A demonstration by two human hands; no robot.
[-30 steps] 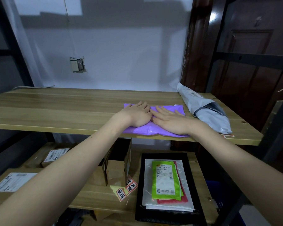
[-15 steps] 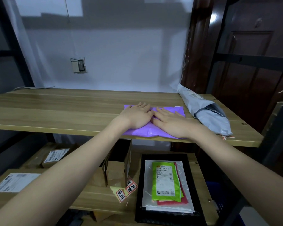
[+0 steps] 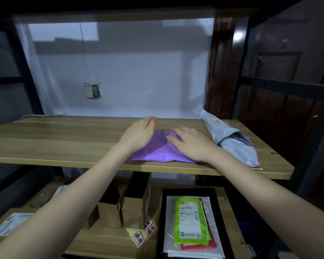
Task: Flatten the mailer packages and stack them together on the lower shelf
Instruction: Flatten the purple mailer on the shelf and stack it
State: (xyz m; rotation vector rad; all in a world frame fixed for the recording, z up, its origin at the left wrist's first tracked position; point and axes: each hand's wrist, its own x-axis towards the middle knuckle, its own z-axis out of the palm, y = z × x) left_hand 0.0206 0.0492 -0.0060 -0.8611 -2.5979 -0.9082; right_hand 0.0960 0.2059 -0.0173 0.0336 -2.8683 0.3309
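Note:
A purple mailer lies on the upper wooden shelf near its front edge. My right hand presses flat on its right half, fingers straight. My left hand hovers over the mailer's left far corner, raised and blurred, fingers straight. A grey rolled mailer lies on the same shelf at the right. On the lower shelf a stack of flat mailers sits, a green one on top of red, clear and black ones.
Open brown cardboard boxes stand on the lower shelf left of the stack, with labelled parcels further left. Dark metal uprights frame the rack at the right. A white wall stands behind the upper shelf.
My left hand has lifted off the purple mailer and moved toward its far left corner. My right hand stays pressed on it. The camera has tilted up slightly.

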